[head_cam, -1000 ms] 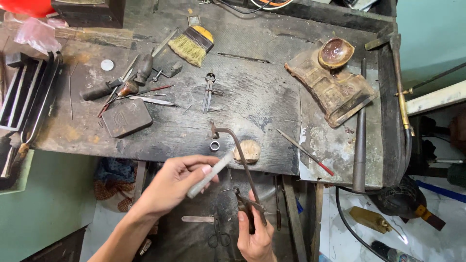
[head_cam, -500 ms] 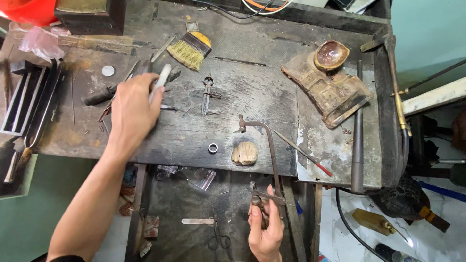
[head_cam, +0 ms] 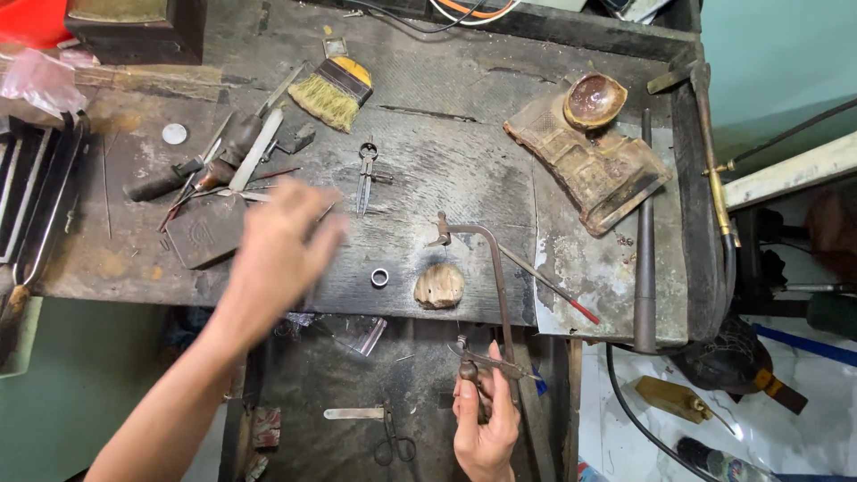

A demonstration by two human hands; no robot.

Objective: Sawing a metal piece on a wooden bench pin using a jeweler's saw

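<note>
I see the dark workbench [head_cam: 464, 170], my left hand [head_cam: 277, 245] blurred above it, fingers loose and empty. It has let go of the flat file [head_cam: 256, 150], which now lies among the tools. My right hand [head_cam: 485, 419] grips the saw frame [head_cam: 494, 286] below the bench edge, near the small ring [head_cam: 380, 278].

Crumpled clear plastic bag [head_cam: 40, 80] at the bench's far left edge; no labels, signs or screens.
</note>
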